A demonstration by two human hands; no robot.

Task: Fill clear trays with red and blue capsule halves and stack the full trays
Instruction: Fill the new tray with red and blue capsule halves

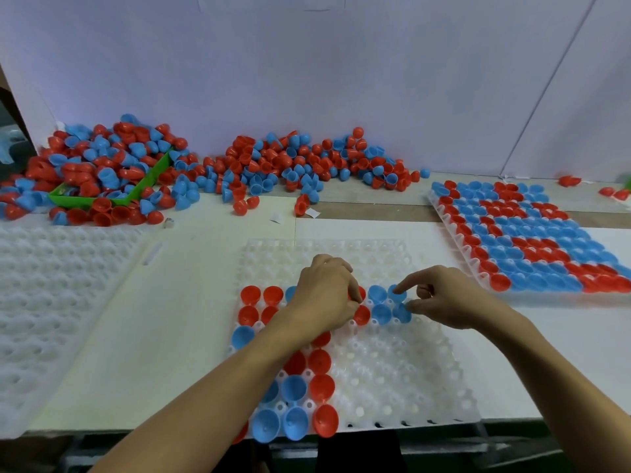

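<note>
A clear tray (392, 370) lies in front of me, with red and blue capsule halves seated along its left columns and across a middle row. My left hand (327, 295) is curled over that row, its fingertips pinching a red capsule half (361, 314). My right hand (440, 298) hovers just to the right, forefinger and thumb closing around a blue capsule half (397, 295) in the tray. Loose red and blue halves form a long pile (273, 162) at the back of the table.
A full tray (522, 240) of red and blue halves lies at the right. A stack of clear trays (51, 302) sits at the left. A green bin (136, 189) is buried in the pile at the back left. A few stray halves (570, 180) lie far right.
</note>
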